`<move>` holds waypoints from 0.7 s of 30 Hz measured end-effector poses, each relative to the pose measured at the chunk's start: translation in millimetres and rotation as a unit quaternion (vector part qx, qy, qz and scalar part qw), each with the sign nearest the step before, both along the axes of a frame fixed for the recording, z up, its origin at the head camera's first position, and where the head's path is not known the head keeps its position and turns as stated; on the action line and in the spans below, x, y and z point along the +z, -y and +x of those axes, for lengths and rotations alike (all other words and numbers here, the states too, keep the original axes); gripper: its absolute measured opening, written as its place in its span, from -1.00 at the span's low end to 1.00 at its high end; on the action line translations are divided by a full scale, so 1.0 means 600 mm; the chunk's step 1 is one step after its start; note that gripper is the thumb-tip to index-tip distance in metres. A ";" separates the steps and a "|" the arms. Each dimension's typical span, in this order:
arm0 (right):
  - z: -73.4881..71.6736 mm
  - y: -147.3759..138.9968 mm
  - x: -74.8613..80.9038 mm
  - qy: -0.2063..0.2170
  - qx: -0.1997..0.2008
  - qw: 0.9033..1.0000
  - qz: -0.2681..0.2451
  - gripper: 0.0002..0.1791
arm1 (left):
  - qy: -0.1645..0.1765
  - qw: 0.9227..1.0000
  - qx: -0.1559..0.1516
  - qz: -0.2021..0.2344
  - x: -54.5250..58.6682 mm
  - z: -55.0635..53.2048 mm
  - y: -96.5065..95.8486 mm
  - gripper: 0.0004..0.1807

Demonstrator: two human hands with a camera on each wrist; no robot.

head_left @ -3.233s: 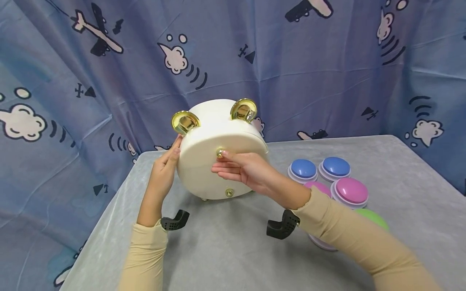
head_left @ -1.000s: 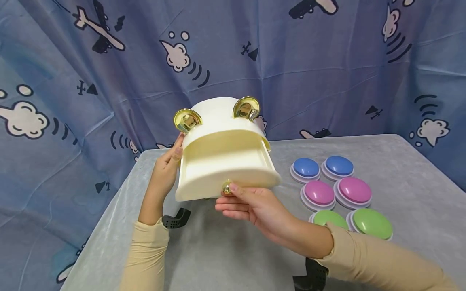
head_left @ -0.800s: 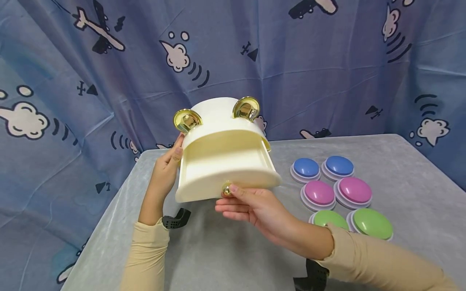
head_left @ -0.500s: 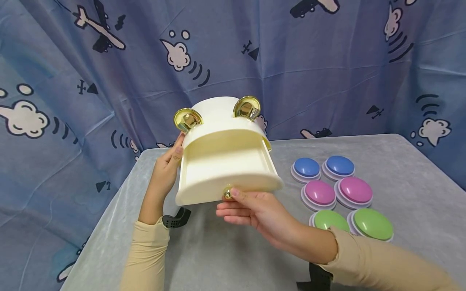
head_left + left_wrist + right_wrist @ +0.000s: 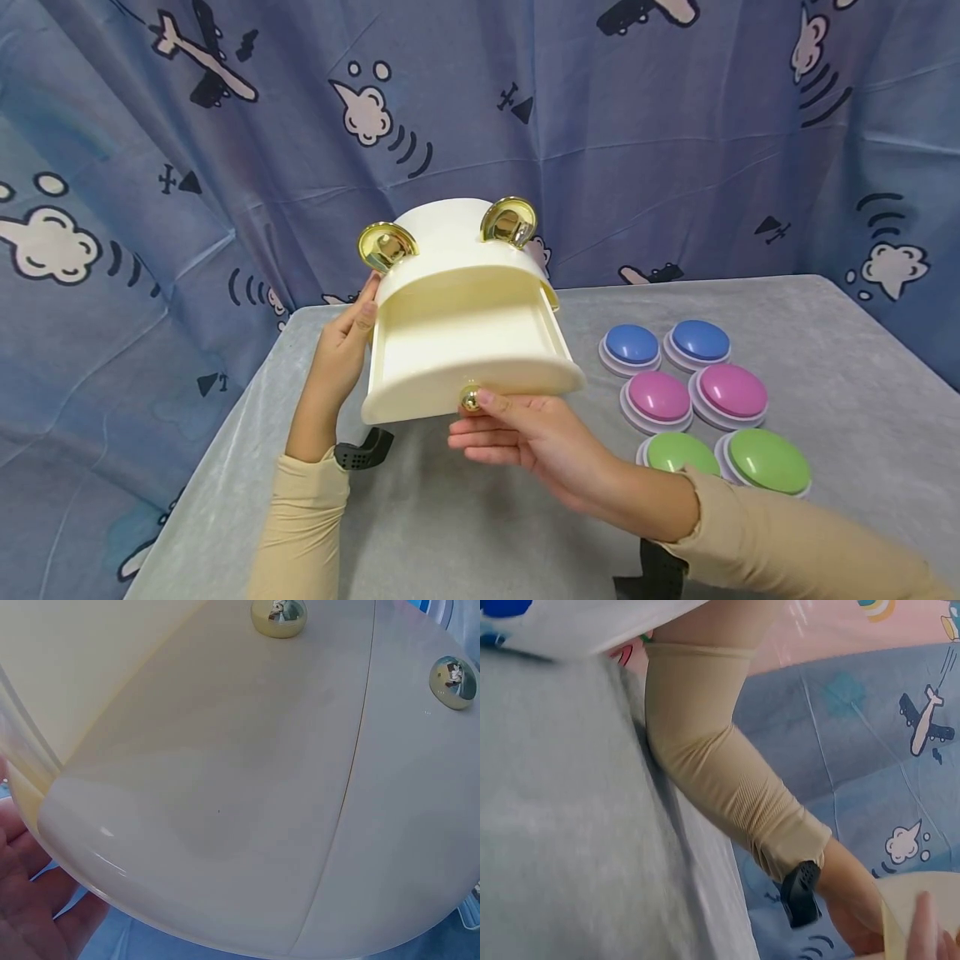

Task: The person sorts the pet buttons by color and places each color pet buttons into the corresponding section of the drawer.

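A rounded white drawer box (image 5: pixel 452 218) with two gold ears (image 5: pixel 386 247) stands on the table, its upper drawer (image 5: pixel 465 329) pulled out towards me. Nothing lies in the visible part of that drawer. My right hand (image 5: pixel 551 442) pinches the drawer's gold knob (image 5: pixel 470 398) between thumb and fingers. My left hand (image 5: pixel 337 354) grips the box's left side, thumb in front and the other fingers partly hidden behind it. In the left wrist view, a second gold knob (image 5: pixel 454 682) shows on the lower front, beyond a seam; left-hand fingers (image 5: pixel 45 892) show at the box's edge.
To the right sit several domed push buttons on white bases: blue (image 5: pixel 632 344), pink (image 5: pixel 658 397) and green (image 5: pixel 681 452), in paired rows. The grey cloth-covered table (image 5: pixel 450 517) ends before a blue patterned curtain (image 5: pixel 450 108). Each wrist carries a black mount (image 5: pixel 363 450).
The upper drawer, shut 3.2 seconds ago, has come out towards me with my right hand on its knob. Over the last half second it has barely moved. My left hand stays on the box.
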State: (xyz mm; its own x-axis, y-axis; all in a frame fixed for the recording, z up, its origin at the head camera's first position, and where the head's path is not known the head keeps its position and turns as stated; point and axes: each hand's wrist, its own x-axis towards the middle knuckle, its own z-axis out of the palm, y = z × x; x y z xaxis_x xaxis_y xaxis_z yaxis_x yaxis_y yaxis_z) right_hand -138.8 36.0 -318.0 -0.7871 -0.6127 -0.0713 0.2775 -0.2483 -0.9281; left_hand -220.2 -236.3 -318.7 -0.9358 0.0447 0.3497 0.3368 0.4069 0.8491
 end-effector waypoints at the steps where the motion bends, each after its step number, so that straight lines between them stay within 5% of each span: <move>1: 0.000 -0.002 0.001 -0.002 0.006 1.000 0.015 -0.55 | 0.001 1.000 -0.001 0.001 0.000 0.000 0.000 -0.46; 6: 0.010 -0.034 0.021 -0.072 0.045 0.994 0.066 -0.56 | 0.002 1.000 -0.003 0.003 0.000 0.000 0.001 -0.44; 9: 0.017 -0.069 0.045 -0.171 0.009 0.985 0.033 -0.78 | 0.003 1.000 -0.002 0.000 0.002 0.000 -0.001 -0.45; 12: 0.011 -0.104 0.068 -0.281 -0.067 0.956 -0.057 -0.78 | 0.004 1.000 0.001 -0.001 0.003 0.001 -0.001 -0.45; 15: -0.003 -0.136 0.090 -0.341 -0.158 0.923 -0.089 -0.71 | 0.006 1.000 0.001 0.001 0.003 0.002 0.000 -0.45; 18: -0.026 -0.160 0.105 -0.331 -0.237 0.913 -0.020 -0.77 | 0.007 1.000 -0.002 0.003 0.002 0.003 0.000 -0.45; 21: -0.058 -0.182 0.101 -0.305 -0.279 0.903 0.115 -0.70 | 0.007 1.000 -0.003 0.004 0.002 0.004 -0.001 -0.45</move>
